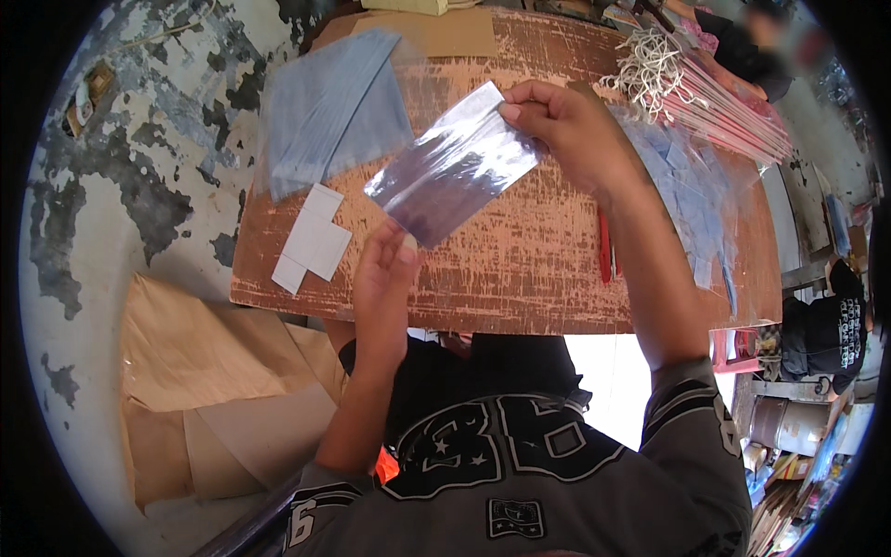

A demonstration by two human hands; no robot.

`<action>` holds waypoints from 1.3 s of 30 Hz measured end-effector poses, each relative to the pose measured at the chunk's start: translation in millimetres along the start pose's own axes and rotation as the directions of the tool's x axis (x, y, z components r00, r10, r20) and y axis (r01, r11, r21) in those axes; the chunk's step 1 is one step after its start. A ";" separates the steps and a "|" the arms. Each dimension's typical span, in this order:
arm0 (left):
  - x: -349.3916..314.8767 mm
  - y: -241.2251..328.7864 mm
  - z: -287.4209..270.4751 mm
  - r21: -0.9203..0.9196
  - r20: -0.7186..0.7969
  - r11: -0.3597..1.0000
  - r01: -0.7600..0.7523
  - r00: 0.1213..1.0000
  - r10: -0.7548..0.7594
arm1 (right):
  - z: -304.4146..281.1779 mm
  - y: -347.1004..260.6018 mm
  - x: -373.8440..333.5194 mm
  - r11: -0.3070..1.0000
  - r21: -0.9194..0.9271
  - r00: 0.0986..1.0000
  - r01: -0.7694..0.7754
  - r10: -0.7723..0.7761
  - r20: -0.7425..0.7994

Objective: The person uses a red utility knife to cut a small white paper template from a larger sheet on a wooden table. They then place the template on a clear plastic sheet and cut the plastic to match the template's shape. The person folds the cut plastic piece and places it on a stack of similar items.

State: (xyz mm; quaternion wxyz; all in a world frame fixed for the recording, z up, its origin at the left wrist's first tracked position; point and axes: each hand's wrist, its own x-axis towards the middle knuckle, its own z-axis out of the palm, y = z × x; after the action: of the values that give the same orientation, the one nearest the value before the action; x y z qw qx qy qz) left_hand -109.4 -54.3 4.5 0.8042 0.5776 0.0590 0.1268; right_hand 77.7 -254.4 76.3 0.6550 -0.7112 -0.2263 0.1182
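Note:
A clear, shiny plastic bag or sheet (455, 167) is stretched between my two hands above the worn wooden table (520, 278). My left hand (385, 265) pinches its lower corner between thumb and fingers. At the upper right corner, my right hand (557, 121) grips it the same way. To the left of the sheet lies a white cut-out card (314, 239) with a stepped outline. Farther back at the left is a stack of clear bluish plastic sheets (339, 111). Whether the held piece is one layer or two, I cannot tell.
Beyond my right forearm lie loose plastic pieces (682, 186) and a red-handled tool (605, 246). A bundle of pink bags or strips with white cords (710, 102) sits at the far right, near another person (742, 46). Brown paper (213, 362) stands left of the table.

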 end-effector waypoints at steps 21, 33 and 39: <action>88.2 10.9 -13.0 0.227 0.011 0.942 -0.246 0.968 0.250 | 2.4 26.7 -28.5 0.978 0.170 0.970 0.118 -0.077 -0.231; 74.8 -9.9 -35.4 0.577 -0.031 0.802 -0.152 0.978 0.207 | 6.1 82.2 -35.3 0.998 -0.032 0.980 0.049 -0.055 -0.192; 65.9 -8.8 -28.6 0.643 -0.084 0.756 -0.123 0.970 0.229 | 6.4 83.9 -36.1 0.997 -0.067 0.972 0.036 -0.051 -0.227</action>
State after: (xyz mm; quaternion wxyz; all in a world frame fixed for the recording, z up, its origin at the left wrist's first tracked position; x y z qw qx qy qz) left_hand -51.8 -12.9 -9.7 0.5399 0.8054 0.1069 0.2201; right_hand 57.4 -269.3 -11.7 0.6566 -0.7351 -0.1685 0.0139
